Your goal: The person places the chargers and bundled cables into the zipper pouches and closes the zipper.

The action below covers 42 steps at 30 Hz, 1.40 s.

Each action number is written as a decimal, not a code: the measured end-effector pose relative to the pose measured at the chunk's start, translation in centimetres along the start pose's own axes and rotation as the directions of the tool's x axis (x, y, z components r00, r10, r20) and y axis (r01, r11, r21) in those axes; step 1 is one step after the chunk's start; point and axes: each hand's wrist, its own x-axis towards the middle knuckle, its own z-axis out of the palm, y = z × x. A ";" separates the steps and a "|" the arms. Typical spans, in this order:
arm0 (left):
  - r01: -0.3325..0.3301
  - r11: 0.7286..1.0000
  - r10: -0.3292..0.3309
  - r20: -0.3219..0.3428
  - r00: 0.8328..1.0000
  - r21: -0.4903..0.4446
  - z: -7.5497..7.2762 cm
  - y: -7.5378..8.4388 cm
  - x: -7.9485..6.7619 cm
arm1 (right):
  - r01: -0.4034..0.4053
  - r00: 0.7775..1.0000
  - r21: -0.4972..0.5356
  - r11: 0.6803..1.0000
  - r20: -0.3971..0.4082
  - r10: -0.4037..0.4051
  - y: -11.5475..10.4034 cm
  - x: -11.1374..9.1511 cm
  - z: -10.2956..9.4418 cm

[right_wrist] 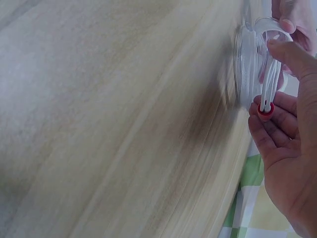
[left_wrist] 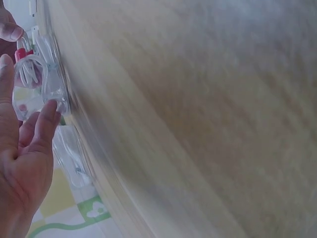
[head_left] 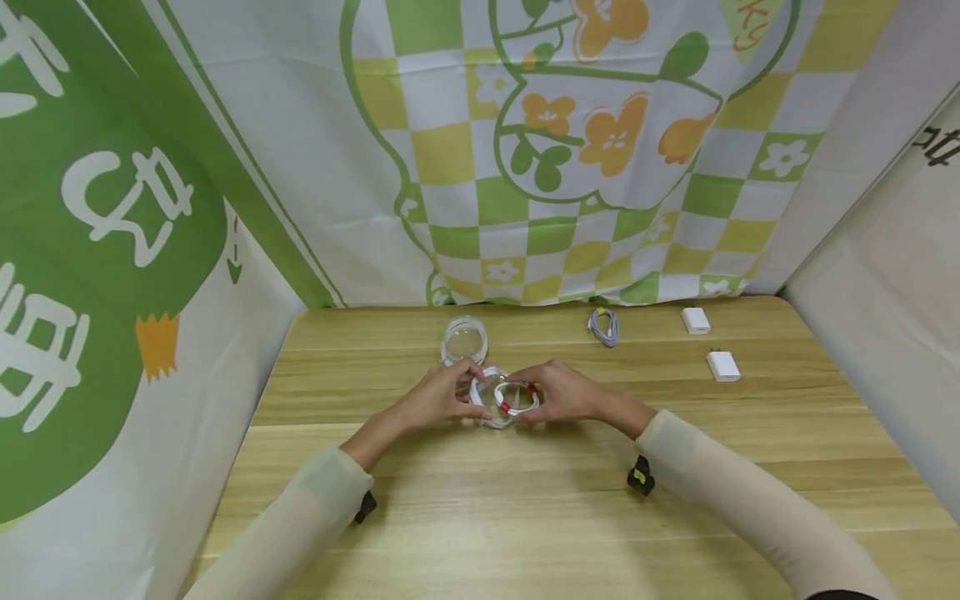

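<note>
My right hand (head_left: pixel 564 392) pinches a small coil of white cable with red ties (right_wrist: pixel 270 82) between thumb and fingers. On the other side, my left hand (head_left: pixel 442 393) curves its thumb and fingers around a wider white cable coil (head_left: pixel 476 395). Both coils are close together over a round clear plastic case (left_wrist: pixel 53 82) on the table, which they partly cover in the head view. In the left wrist view, the left fingertips are right at this case. The wider coil is partly hidden behind fingers in both wrist views.
Just behind the hands lies a second round clear case (head_left: pixel 465 320). A purple-grey cable bundle (head_left: pixel 604 328) is at the back of the wooden table (head_left: pixel 480 517). Two white charger plugs (head_left: pixel 696 321) lie at the back right. Printed cloth (head_left: pixel 450 242) hangs along the back edge.
</note>
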 end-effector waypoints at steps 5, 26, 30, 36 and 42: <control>-0.031 0.999 0.031 0.000 1.000 0.005 -0.2 -0.2 0.2 | -0.008 1.000 0.002 1.000 -0.015 0.008 -0.1 0.4 0.2; -0.055 0.994 0.060 0.050 0.997 -0.094 -0.7 -0.8 -0.1 | -0.049 0.999 -0.058 0.997 -0.013 0.049 -1.5 1.0 0.3; -0.040 0.995 0.047 0.071 0.996 -0.095 -1.0 -0.6 0.0 | -0.052 0.999 -0.065 0.996 -0.011 0.052 -1.6 1.0 0.2; 0.012 0.995 0.000 0.115 0.993 -0.103 -1.3 -0.4 0.2 | -0.041 0.999 -0.070 0.997 -0.020 0.039 -1.5 1.1 0.2; 0.055 0.979 -0.024 0.157 0.987 -0.196 -1.3 -0.3 0.5 | -0.045 0.999 -0.057 0.997 -0.008 0.044 -1.3 1.1 0.0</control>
